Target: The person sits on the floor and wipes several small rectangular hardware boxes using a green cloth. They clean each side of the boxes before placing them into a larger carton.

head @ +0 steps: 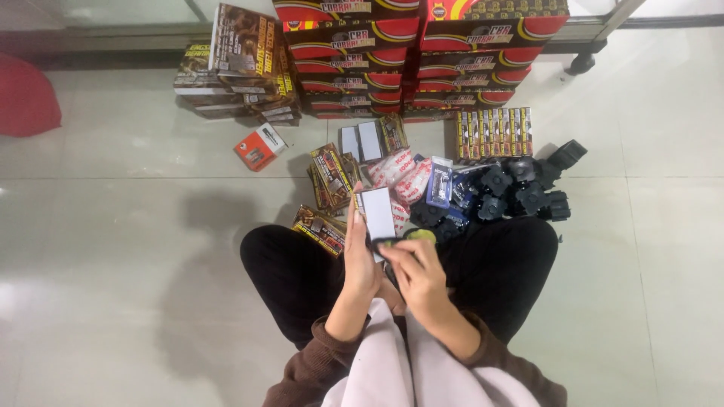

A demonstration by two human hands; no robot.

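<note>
Left hand (360, 260): gripping a small flat box with a white face (376, 214), holding it upright above the lap.
Right hand (419, 273): fingers pinching together at the box's lower edge.
Floor: dark printed cartons (332, 175) and black plastic parts (520, 188) lying ahead.

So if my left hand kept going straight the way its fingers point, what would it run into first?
Probably the white and red packets on the floor just beyond the small box that the left hand holds, though depth is hard to judge from above.

Stacked red cartons (422, 60) (against the wall), a small orange box (259, 147), black parts (520, 192) on tile.
</note>
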